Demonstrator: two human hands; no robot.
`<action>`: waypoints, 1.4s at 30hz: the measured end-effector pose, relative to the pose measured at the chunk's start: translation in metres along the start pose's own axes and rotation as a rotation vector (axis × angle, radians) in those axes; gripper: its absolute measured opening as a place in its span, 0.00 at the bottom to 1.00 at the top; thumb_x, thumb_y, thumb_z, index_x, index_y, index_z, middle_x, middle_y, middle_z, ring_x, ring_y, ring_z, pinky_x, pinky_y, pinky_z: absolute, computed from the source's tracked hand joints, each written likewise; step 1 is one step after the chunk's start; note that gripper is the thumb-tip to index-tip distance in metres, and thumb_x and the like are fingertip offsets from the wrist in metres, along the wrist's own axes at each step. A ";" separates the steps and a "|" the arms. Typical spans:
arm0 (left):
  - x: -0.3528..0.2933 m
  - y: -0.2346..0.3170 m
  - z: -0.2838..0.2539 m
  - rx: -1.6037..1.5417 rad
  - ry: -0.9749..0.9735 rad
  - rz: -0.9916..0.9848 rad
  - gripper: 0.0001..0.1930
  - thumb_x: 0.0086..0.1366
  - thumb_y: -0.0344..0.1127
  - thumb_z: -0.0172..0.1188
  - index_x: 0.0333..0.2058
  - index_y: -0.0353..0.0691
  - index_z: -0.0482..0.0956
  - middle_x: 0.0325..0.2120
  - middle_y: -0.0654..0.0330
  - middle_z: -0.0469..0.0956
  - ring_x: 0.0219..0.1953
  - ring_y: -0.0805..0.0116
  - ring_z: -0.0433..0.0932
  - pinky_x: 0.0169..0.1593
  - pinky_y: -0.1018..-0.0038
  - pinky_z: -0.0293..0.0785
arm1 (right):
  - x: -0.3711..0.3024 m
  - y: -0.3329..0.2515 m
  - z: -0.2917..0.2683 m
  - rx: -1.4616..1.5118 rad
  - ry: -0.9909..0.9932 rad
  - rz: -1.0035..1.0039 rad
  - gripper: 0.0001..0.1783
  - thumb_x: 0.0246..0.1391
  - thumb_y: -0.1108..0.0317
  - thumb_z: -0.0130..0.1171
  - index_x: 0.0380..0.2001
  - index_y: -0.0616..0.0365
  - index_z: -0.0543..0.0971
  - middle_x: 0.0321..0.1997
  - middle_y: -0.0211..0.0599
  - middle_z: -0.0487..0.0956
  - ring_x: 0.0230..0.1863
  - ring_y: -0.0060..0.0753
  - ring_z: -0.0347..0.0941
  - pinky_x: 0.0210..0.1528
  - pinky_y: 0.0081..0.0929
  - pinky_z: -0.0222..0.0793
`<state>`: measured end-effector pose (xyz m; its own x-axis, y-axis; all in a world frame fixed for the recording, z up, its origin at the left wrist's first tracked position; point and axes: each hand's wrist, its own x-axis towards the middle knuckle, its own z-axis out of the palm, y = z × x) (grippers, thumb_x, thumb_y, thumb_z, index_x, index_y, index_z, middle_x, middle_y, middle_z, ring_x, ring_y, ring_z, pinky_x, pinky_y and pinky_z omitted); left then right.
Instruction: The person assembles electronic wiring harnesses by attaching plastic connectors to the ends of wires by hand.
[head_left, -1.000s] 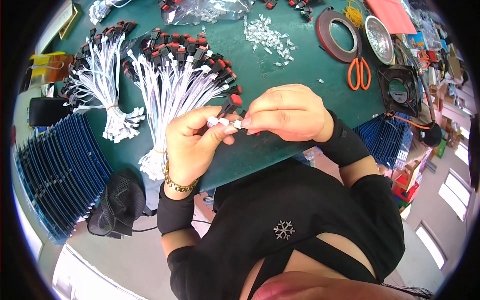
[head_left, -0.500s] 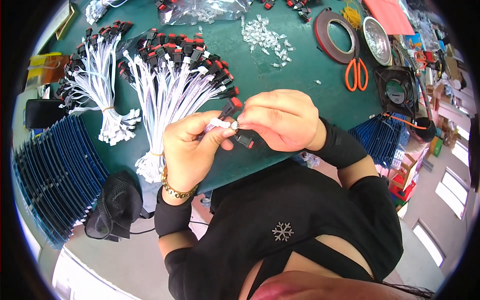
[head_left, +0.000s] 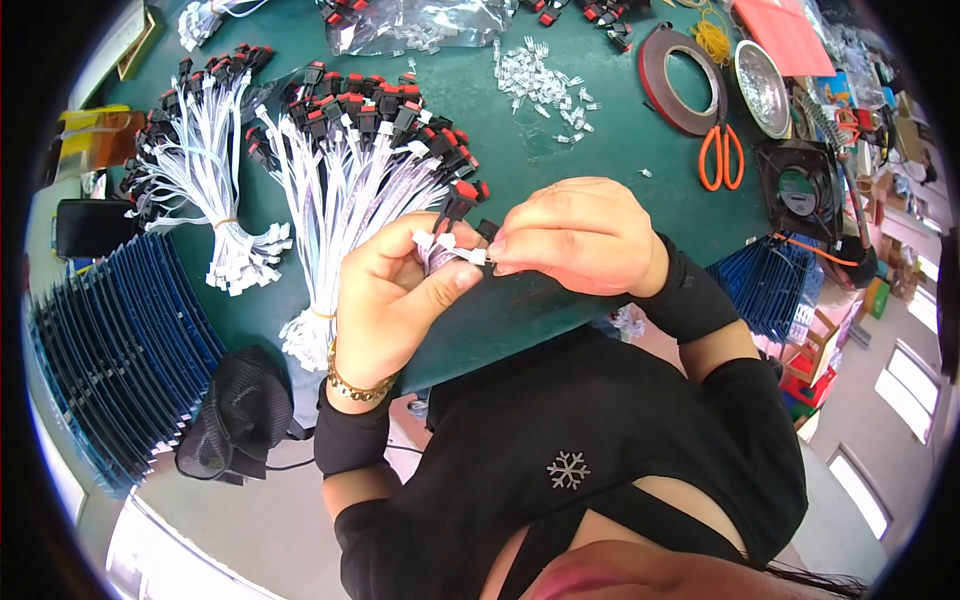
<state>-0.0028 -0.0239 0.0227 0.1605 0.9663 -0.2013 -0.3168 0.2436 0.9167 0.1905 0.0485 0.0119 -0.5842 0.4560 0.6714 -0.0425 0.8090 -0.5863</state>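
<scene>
My left hand (head_left: 385,295) is closed around a short white ribbon cable (head_left: 438,258) with small white plugs. A black rocker switch with a red top (head_left: 460,200) sticks up above its fingers, and a second dark piece (head_left: 487,229) shows beside it. One white plug (head_left: 478,256) points out toward my right hand (head_left: 580,240). The right fingertips are pinched together at that plug's end; whatever they grip is too small and covered to name. Past my left hand lies a tied bundle of white cables (head_left: 335,190) with red-and-black switches at its far end.
Another cable bundle (head_left: 205,165) lies farther left. Small clear LED-like parts (head_left: 545,85) are scattered at the back. To the right are a tape roll (head_left: 657,85), orange-handled scissors (head_left: 720,160), a metal bowl (head_left: 762,85) and a black fan (head_left: 800,190). Blue boards (head_left: 120,350) stand at left.
The cable has turned in my left hand, so the white plug now points right. The lower switch near the palm is no longer visible there. My right hand has shifted slightly right, still pinching.
</scene>
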 end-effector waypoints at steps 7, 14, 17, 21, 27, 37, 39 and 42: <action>-0.003 -0.008 0.002 0.505 0.043 0.276 0.08 0.53 0.21 0.61 0.34 0.33 0.77 0.32 0.55 0.78 0.28 0.73 0.77 0.30 0.80 0.74 | -0.001 -0.004 -0.003 -0.009 0.002 0.046 0.12 0.37 0.76 0.66 0.30 0.60 0.78 0.27 0.35 0.77 0.21 0.31 0.74 0.21 0.22 0.69; -0.002 -0.011 0.008 0.383 0.113 0.245 0.06 0.56 0.24 0.61 0.34 0.33 0.78 0.28 0.55 0.78 0.20 0.76 0.76 0.22 0.84 0.70 | -0.003 -0.008 0.006 0.071 0.059 0.223 0.10 0.39 0.77 0.65 0.29 0.61 0.78 0.26 0.37 0.76 0.21 0.33 0.74 0.21 0.23 0.69; -0.002 -0.017 0.004 0.302 0.115 0.241 0.06 0.56 0.24 0.61 0.34 0.30 0.78 0.26 0.56 0.78 0.19 0.76 0.75 0.21 0.84 0.70 | -0.002 -0.006 0.013 0.175 0.154 0.251 0.06 0.42 0.77 0.62 0.27 0.60 0.77 0.26 0.35 0.76 0.22 0.31 0.74 0.21 0.21 0.69; -0.001 -0.020 0.006 0.201 0.160 0.160 0.06 0.57 0.23 0.60 0.34 0.28 0.77 0.25 0.57 0.78 0.19 0.76 0.75 0.22 0.84 0.70 | -0.005 -0.007 0.017 0.199 0.181 0.297 0.06 0.42 0.78 0.63 0.27 0.60 0.78 0.26 0.37 0.77 0.22 0.31 0.75 0.23 0.21 0.71; 0.000 -0.012 0.003 0.173 0.132 0.085 0.06 0.57 0.22 0.60 0.34 0.28 0.77 0.25 0.59 0.78 0.20 0.76 0.75 0.25 0.84 0.70 | -0.004 -0.002 0.017 0.148 0.152 0.215 0.10 0.38 0.77 0.67 0.28 0.60 0.80 0.26 0.37 0.78 0.22 0.31 0.75 0.22 0.21 0.70; 0.004 -0.011 0.001 0.083 0.081 -0.067 0.05 0.57 0.20 0.58 0.33 0.29 0.77 0.25 0.58 0.78 0.19 0.76 0.74 0.25 0.83 0.69 | -0.007 0.009 0.016 0.117 0.127 0.074 0.10 0.38 0.77 0.64 0.29 0.56 0.79 0.26 0.32 0.78 0.24 0.33 0.75 0.24 0.23 0.71; 0.006 -0.010 0.001 0.028 0.091 -0.089 0.06 0.57 0.21 0.58 0.35 0.29 0.76 0.27 0.57 0.79 0.20 0.75 0.75 0.27 0.83 0.71 | -0.008 0.009 0.019 0.130 0.121 0.148 0.09 0.40 0.76 0.63 0.29 0.56 0.79 0.27 0.32 0.78 0.25 0.34 0.75 0.25 0.24 0.71; 0.008 -0.011 -0.002 0.060 0.079 -0.082 0.08 0.57 0.22 0.59 0.37 0.29 0.75 0.29 0.57 0.79 0.22 0.75 0.75 0.30 0.82 0.72 | -0.007 0.009 0.010 0.171 0.055 0.249 0.06 0.42 0.73 0.63 0.28 0.56 0.78 0.28 0.33 0.78 0.26 0.36 0.75 0.26 0.26 0.71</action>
<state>0.0002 -0.0187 0.0099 0.1088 0.9474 -0.3011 -0.2482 0.3192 0.9146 0.1860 0.0484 -0.0025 -0.5489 0.6555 0.5187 -0.0422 0.5980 -0.8004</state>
